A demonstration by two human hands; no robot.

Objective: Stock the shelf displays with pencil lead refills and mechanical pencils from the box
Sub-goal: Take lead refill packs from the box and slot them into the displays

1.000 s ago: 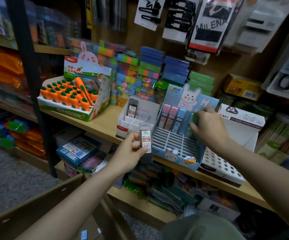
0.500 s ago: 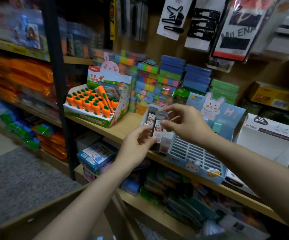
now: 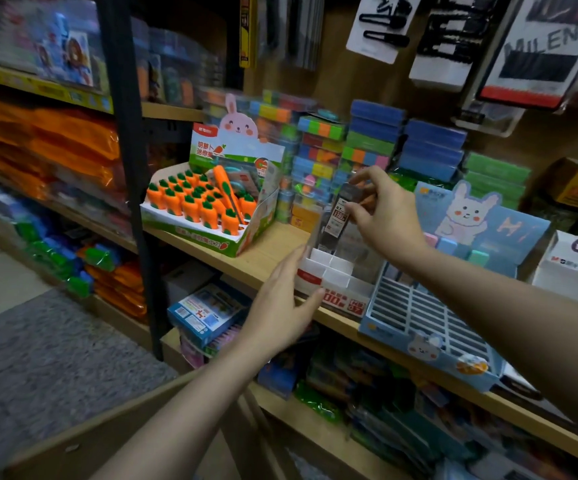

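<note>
**Lead refill case held over the white display tray**

The right hand (image 3: 386, 216) pinches a dark lead refill case (image 3: 341, 216) near its top between thumb and fingers, holding it roughly upright with its lower end just above the back compartments of the white divided display tray (image 3: 329, 277). A white label with red print faces the camera on the case; whether there is one case or two in the grip cannot be told through the blur. The left hand (image 3: 280, 313) is spread with straight fingers, its fingertips touching the tray's left front corner at the edge of the wooden shelf (image 3: 267, 251); it holds nothing.

The tray's front compartments that show look white and unfilled. Just to its right, touching it, stands a blue bunny display box (image 3: 429, 327) with a slotted grid; three pastel pieces, pink, blue and green, show in its back row beside the right wrist, and the front slots appear unfilled. To the left of the tray, apart from it, sits a carrot display box (image 3: 211, 216) packed with rows of orange carrot-shaped items, with one long carrot-patterned piece lying slanted across them. A white box (image 3: 571, 268) stands at the far right on the same shelf. Behind, stacks of coloured boxes (image 3: 374, 140) rise against the back wall. A brown cardboard box edge (image 3: 114, 420) crosses the bottom of the view beneath the left forearm.
</note>
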